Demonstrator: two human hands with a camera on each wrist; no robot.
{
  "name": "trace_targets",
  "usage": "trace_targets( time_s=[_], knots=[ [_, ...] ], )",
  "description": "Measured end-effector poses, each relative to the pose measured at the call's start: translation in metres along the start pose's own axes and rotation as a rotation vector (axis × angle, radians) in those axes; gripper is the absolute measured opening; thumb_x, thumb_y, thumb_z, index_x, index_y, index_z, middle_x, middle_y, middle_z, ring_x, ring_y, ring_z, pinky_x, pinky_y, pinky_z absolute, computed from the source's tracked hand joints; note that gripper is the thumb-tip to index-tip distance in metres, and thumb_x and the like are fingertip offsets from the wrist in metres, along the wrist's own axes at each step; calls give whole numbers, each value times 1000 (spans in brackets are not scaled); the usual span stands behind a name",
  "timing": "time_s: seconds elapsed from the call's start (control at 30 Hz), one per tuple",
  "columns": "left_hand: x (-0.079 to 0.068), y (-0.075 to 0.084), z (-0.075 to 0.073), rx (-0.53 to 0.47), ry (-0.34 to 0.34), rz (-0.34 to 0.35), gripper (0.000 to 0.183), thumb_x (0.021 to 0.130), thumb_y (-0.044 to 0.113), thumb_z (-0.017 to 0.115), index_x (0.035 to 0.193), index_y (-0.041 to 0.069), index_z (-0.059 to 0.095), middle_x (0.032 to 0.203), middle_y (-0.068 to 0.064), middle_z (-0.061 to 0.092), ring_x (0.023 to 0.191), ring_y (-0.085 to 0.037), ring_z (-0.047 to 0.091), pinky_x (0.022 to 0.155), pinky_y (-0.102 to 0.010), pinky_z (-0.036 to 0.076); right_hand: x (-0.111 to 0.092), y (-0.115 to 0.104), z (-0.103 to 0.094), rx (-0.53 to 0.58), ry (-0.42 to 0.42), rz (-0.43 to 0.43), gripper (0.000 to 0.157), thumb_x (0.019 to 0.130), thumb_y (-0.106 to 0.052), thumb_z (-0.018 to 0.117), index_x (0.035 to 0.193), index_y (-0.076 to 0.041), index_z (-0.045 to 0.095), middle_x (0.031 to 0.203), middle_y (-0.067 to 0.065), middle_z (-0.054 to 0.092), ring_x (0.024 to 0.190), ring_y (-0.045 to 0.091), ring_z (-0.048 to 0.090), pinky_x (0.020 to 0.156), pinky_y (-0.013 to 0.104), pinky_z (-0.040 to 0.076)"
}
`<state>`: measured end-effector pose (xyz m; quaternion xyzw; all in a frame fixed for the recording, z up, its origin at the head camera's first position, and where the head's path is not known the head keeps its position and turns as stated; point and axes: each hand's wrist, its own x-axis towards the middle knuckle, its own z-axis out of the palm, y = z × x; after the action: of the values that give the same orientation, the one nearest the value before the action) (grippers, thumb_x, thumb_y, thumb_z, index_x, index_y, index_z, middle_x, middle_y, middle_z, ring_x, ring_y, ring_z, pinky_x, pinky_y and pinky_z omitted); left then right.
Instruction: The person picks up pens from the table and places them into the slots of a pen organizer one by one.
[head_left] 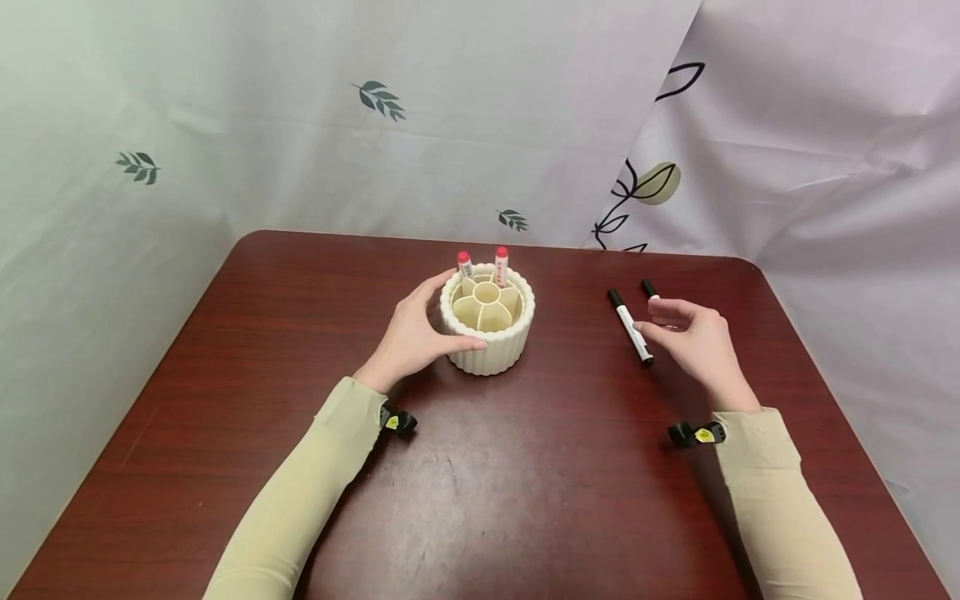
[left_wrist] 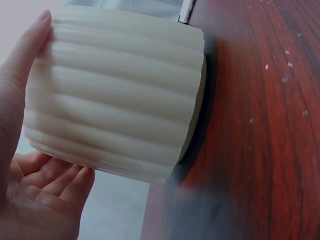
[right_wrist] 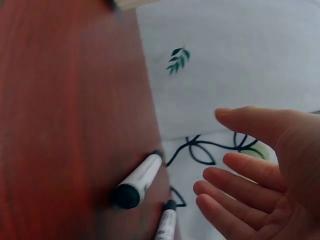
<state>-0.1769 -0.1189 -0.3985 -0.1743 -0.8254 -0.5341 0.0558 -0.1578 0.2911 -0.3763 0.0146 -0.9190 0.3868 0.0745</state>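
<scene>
Whitish cloth (head_left: pixel 285 167) w/ dark leaf prints makes the bkgd., and before it stands a reddish-brown table (head_left: pixel 510 500) w/ rounded far corners. Approx. in the middle of the far half is a cream pen holder (head_left: pixel 491 352), upright, w/ ribbed wall, wavy rim and inner divisions around one round center slot. L hand (head_left: pixel 408 337) grips it from its L side: thumb lies on the near wall, the other fingers go around the far side. Two red-capped pens, one more to L (head_left: pixel 465 265) and one more to R (head_left: pixel 501 265), stand in the back part of the holder; which compartments exactly, I can't tell. To the R, well apart from the holder, a black-capped marker (head_left: pixel 632 328) lies on the table, and near it a second marker (head_left: pixel 649 289), partly hidden in head view by R hand (head_left: pixel 696 337). This hand is near both markers, fingers extended and loose, thumb apart from them, gripping nothing.
</scene>
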Motion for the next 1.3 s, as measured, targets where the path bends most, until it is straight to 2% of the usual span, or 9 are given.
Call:
trace_targets(
  time_s=[0.17, 0.37, 0.53, 0.73, 1.0, 1.3],
  knots=[
    [0, -1, 0, -11, -3, -1, 111, 61, 38, 100, 154, 15, 44, 142, 4, 54, 123, -13, 56, 106, -33, 45, 1, 14, 6, -42, -59, -10, 51, 84, -26, 87, 124, 0, 71, 113, 17, 73, 100, 31, 71, 68, 11, 50],
    [1, 0, -1, -30, -11, -7, 111, 61, 40, 100, 154, 16, 44, 144, 6, 53, 127, -12, 54, 107, -33, 44, 0, 20, 16, -97, -87, 5, 49, 81, -21, 89, 121, 2, 71, 99, 18, 75, 91, 31, 73, 63, 14, 51],
    [2, 0, -1, -42, -16, -6, 109, 61, 38, 100, 153, 18, 45, 143, 5, 54, 126, -13, 55, 107, -33, 44, 1, 21, 22, -135, -75, -11, 43, 81, -15, 88, 116, 4, 72, 94, 18, 75, 84, 30, 73, 61, 17, 50],
    [1, -1, -1, -17, -14, -11, 110, 61, 38, 100, 153, 14, 45, 143, 3, 54, 126, -14, 55, 107, -34, 44, 1, 20, 26, -157, -53, -19, 34, 82, -8, 85, 111, 5, 73, 91, 17, 74, 79, 29, 72, 58, 21, 50],
    [2, -1, -1, -22, -18, -9, 108, 62, 35, 100, 153, 16, 45, 144, 3, 53, 128, -14, 54, 108, -33, 43, 2, 21, 27, -176, -18, -26, 31, 82, -7, 84, 109, 4, 74, 90, 15, 75, 79, 29, 73, 64, 27, 49],
    [2, 0, -2, -34, -27, -7, 107, 63, 35, 100, 153, 17, 45, 143, 4, 53, 128, -13, 53, 108, -31, 43, 1, 17, 22, -129, 40, -42, 26, 84, -3, 78, 109, 2, 76, 91, 16, 75, 77, 25, 73, 64, 10, 45]
  ],
)
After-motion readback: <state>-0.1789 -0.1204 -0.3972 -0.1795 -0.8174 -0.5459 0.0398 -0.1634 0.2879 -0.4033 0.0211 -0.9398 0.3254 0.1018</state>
